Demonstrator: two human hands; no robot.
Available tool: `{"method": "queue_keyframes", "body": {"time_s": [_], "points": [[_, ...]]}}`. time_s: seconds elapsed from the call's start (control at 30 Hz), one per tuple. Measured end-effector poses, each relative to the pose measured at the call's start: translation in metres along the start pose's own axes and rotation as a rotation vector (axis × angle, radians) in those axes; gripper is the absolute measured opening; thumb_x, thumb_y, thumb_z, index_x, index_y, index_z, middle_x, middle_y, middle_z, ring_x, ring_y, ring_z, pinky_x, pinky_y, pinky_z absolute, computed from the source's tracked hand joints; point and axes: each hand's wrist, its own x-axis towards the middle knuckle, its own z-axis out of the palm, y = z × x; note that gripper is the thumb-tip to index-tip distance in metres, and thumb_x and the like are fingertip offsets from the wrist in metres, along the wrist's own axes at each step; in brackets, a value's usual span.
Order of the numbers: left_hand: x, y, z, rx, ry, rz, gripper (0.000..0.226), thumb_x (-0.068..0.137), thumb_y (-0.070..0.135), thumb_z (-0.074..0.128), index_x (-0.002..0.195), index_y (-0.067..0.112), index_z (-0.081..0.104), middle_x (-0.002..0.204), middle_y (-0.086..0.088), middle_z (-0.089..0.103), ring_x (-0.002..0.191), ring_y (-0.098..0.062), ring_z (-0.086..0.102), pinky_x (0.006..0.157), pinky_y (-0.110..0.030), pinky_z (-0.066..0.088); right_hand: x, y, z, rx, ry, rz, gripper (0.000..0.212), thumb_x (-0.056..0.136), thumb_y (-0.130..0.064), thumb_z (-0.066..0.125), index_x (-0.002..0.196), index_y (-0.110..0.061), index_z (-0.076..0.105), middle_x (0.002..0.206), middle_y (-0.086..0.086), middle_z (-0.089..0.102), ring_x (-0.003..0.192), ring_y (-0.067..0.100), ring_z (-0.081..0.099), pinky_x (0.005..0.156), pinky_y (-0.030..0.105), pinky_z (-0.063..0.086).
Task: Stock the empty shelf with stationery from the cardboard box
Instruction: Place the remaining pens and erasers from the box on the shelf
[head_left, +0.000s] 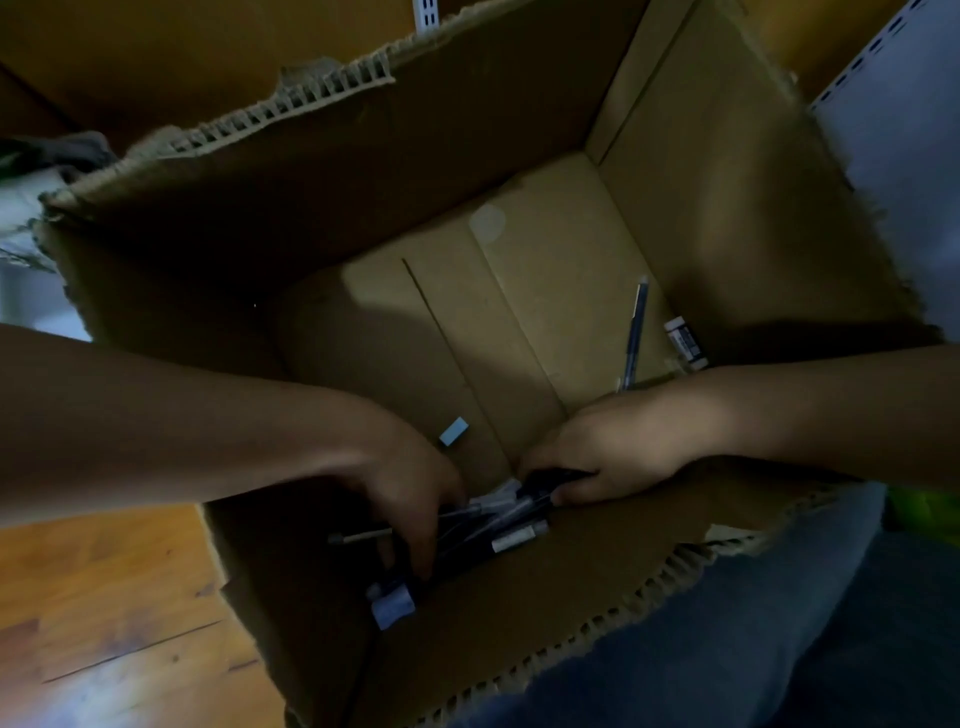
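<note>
I look down into an open cardboard box (727, 182) with torn corrugated edges. Both my hands are inside it at the near wall. My left hand (410, 483) curls over a heap of pens (498, 519) lying in the near corner. My right hand (608, 447) grips the dark ends of the same pens from the right. A single blue pen (635, 332) lies on the box floor at the right, with a white eraser in a dark sleeve (685, 343) beside it. A small blue-grey eraser (453, 431) lies between my hands, and another pale block (392, 608) sits below the heap.
A wooden floor (104, 597) shows at the lower left. White slotted shelf uprights (427, 15) stand behind the box, and a white shelf panel (904, 156) is at the right. My jeans-covered leg (779, 649) presses against the box's near side.
</note>
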Motion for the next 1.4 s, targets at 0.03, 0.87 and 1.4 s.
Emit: {"method": "queue_keyframes", "body": {"time_s": [0.03, 0.87, 1.4], "points": [[-0.001, -0.002, 0.0, -0.043, -0.024, -0.022, 0.045, 0.092, 0.018, 0.068, 0.134, 0.014, 0.053, 0.109, 0.002, 0.065, 0.098, -0.016, 0.066, 0.087, -0.03, 0.056, 0.0, 0.0, -0.002, 0.017, 0.0, -0.008, 0.038, 0.1, -0.042, 0.046, 0.136, -0.035, 0.04, 0.117, -0.005, 0.057, 0.096, 0.013, 0.056, 0.081, 0.036, 0.05], [-0.003, -0.015, -0.033, 0.018, 0.1, 0.108, 0.007, 0.09, 0.027, 0.07, 0.094, 0.022, 0.068, 0.093, 0.001, 0.072, 0.09, -0.018, 0.069, 0.087, -0.037, 0.055, -0.004, 0.0, -0.028, -0.047, -0.031, 0.017, 0.026, 0.101, -0.035, 0.047, 0.116, -0.017, 0.056, 0.083, -0.012, 0.05, 0.069, 0.001, 0.048, 0.059, 0.012, 0.04], [-0.108, -0.012, -0.12, -0.274, 0.782, 0.256, 0.034, 0.1, 0.033, 0.051, 0.076, 0.011, 0.059, 0.07, -0.006, 0.065, 0.064, -0.02, 0.061, 0.065, -0.033, 0.05, -0.062, 0.037, -0.13, 0.571, 0.947, 0.278, 0.023, 0.104, -0.031, 0.041, 0.111, -0.013, 0.052, 0.081, -0.002, 0.049, 0.063, 0.007, 0.052, 0.049, 0.022, 0.038]]}}
